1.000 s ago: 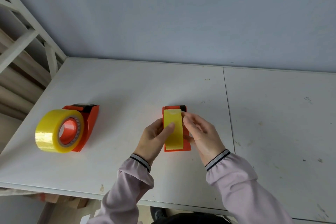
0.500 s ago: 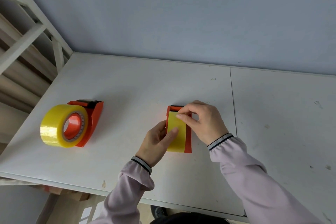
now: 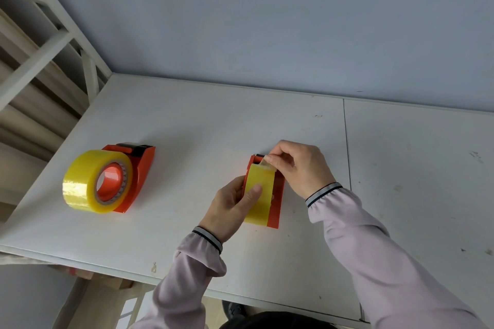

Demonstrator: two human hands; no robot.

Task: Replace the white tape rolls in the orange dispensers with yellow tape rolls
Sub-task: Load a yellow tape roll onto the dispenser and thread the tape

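Note:
An orange dispenser (image 3: 278, 195) stands on its edge in the middle of the white table (image 3: 187, 120), with a yellow tape roll (image 3: 263, 203) mounted in it. My left hand (image 3: 232, 205) grips the roll and dispenser from the left, thumb across the yellow tape. My right hand (image 3: 296, 165) pinches the loose tape end (image 3: 267, 164) at the dispenser's far end, by the cutter. To the left lies a second orange dispenser (image 3: 139, 176) on its side, loaded with another yellow tape roll (image 3: 88, 181). No white rolls are in view.
A white metal frame (image 3: 40, 56) stands off the table's left side. A blue-grey wall (image 3: 267, 21) runs along the far edge. A seam (image 3: 347, 141) divides the tabletop to the right of my hands.
My right hand moved from the roll's right side up to the dispenser's far end and now pinches the tape end there. My left hand kept its grip.

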